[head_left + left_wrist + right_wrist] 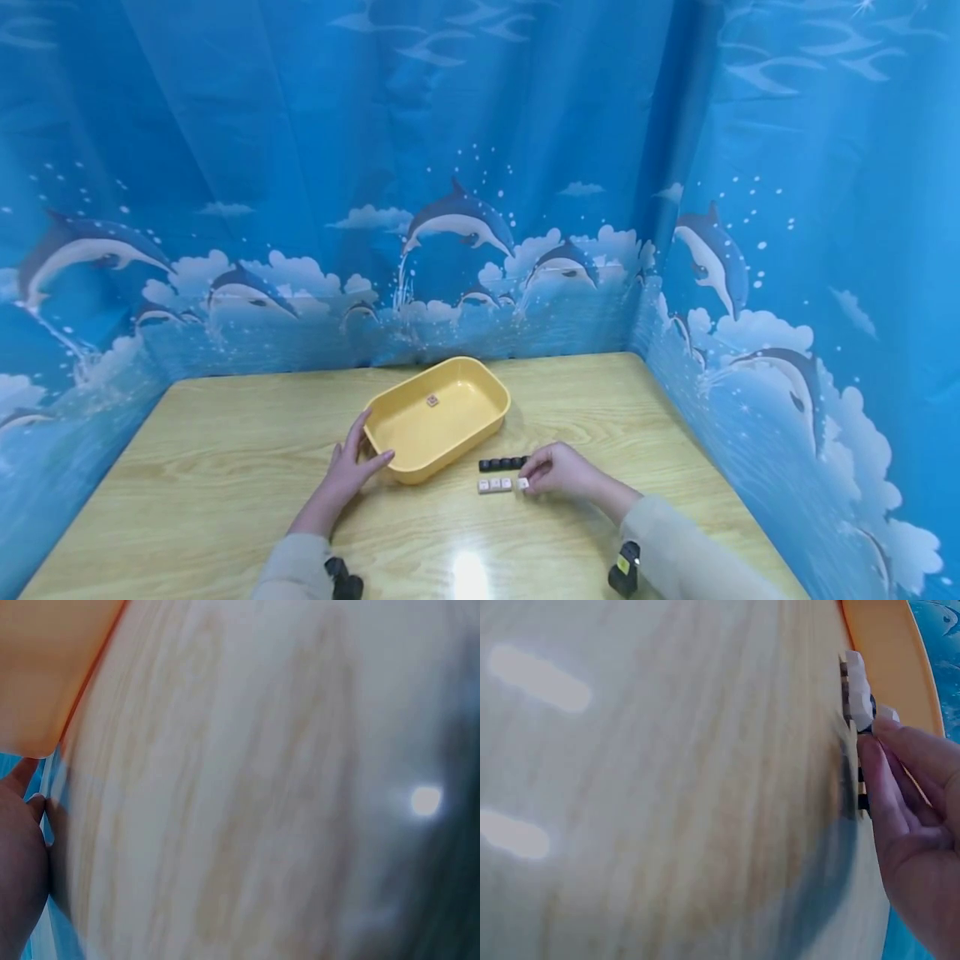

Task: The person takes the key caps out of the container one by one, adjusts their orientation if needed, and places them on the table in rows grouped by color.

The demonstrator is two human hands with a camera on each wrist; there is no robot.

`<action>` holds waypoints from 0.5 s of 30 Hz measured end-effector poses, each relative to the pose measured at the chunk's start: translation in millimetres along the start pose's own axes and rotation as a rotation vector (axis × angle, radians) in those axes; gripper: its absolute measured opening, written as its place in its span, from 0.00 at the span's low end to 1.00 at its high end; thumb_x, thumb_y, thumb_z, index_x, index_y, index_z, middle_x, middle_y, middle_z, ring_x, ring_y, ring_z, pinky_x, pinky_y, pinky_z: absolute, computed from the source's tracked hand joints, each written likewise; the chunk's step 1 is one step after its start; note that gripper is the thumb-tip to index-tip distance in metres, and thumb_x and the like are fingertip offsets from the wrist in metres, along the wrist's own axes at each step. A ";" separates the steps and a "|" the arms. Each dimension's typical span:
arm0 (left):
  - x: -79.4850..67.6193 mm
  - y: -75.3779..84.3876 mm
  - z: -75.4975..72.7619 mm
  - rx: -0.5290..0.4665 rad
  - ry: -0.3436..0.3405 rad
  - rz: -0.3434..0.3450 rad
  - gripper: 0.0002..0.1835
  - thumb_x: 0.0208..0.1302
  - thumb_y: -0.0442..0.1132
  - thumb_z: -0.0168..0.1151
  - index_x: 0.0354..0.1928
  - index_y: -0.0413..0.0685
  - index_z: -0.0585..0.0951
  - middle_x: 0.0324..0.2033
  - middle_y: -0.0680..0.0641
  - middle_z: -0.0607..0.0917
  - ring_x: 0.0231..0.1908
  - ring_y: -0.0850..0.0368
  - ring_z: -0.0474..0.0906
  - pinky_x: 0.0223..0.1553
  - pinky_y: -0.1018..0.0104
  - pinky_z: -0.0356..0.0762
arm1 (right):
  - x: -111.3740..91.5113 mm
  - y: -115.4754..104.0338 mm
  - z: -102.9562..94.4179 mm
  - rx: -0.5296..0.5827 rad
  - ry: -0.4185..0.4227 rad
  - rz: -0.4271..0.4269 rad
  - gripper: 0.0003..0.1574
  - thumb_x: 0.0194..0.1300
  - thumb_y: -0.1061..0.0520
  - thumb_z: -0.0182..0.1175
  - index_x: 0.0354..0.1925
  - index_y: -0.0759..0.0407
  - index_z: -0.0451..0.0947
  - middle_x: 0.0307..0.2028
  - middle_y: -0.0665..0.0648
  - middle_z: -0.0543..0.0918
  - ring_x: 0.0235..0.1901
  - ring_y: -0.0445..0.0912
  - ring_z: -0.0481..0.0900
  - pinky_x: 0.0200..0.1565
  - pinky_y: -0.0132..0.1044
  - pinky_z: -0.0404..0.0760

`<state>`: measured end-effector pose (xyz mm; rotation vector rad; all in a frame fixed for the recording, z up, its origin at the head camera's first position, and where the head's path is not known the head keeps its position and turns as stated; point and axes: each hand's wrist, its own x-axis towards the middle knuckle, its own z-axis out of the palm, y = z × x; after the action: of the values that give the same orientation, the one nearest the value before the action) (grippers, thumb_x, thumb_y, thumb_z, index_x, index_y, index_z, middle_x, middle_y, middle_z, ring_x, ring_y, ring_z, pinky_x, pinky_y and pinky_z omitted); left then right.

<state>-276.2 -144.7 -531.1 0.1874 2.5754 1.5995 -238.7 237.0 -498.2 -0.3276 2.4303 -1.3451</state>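
Note:
A small white keycap (522,483) is pinched between the thumb and fingertips of my right hand (564,472), low over the table. Just left of it, several white keycaps with faint dark marks stand in a short row (495,485); the right wrist view shows this white row (859,690) beside my fingertips. Behind runs a row of black keycaps (501,464), its right end hidden by my hand. My left hand (348,475) rests against the left end of a yellow tray (450,457), thumb and fingers spread along its rim.
Inside the tray, toward its far left side, lies one small pinkish patterned piece (432,401). The wood-grain table (247,442) reaches back to a blue dolphin curtain (315,208), which also stands along both sides.

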 end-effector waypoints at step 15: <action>0.4 2.1 -1.2 0.007 -0.014 -0.003 0.50 0.65 0.49 0.64 0.78 0.58 0.42 0.72 0.31 0.55 0.73 0.34 0.39 0.68 0.43 0.17 | 0.9 13.5 15.3 -0.012 0.128 -0.028 0.14 0.49 0.64 0.74 0.37 0.61 0.85 0.28 0.50 0.83 0.30 0.44 0.78 0.32 0.32 0.81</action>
<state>-276.6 -144.8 -528.7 0.1954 2.5702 1.5822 -233.8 232.0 -517.4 -0.2880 2.5475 -1.4043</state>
